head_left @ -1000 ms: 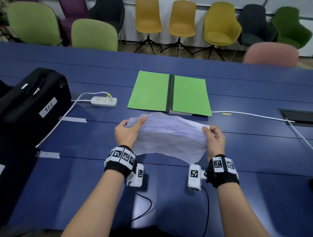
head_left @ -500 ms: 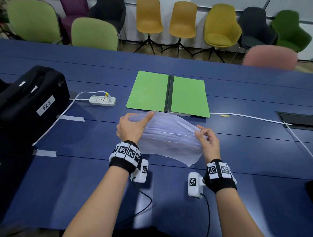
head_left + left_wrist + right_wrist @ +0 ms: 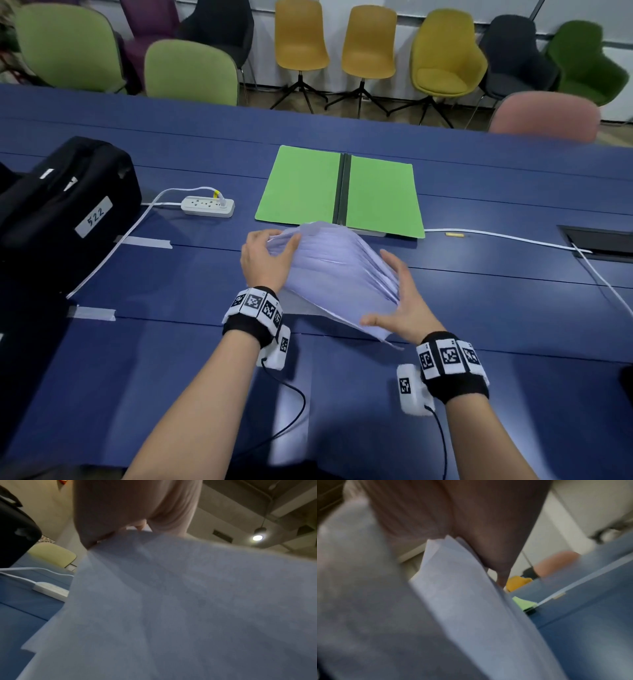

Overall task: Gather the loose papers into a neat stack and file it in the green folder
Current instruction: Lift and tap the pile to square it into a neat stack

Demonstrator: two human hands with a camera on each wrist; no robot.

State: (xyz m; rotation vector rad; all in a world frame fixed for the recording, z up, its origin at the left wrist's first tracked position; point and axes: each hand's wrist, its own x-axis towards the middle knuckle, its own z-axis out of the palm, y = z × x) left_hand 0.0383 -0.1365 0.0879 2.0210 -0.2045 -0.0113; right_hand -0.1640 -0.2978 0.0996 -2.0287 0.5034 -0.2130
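Observation:
A fanned bundle of white papers (image 3: 334,270) hangs tilted above the blue table (image 3: 171,342), its top-left corner highest. My left hand (image 3: 263,262) grips that upper corner, thumb on top. My right hand (image 3: 402,301) lies flat with straight fingers against the lower right edge of the sheets. The green folder (image 3: 339,190) rests flat and spread wide just beyond the papers. In the left wrist view the papers (image 3: 188,608) fill the picture under my fingers (image 3: 130,507). The blurred right wrist view shows paper edges (image 3: 462,588) against my palm and a folder corner (image 3: 523,603).
A black case (image 3: 61,202) labelled 522 sits at the left. A white power strip (image 3: 208,205) with its cable lies left of the folder. Another white cable (image 3: 507,238) runs right to a table hatch (image 3: 603,243). Chairs (image 3: 301,41) line the far side.
The paper bundle has swung from level to tilted, left corner up. My right hand let go of its pinch on the right edge and now lies flat against the sheets, lower down.

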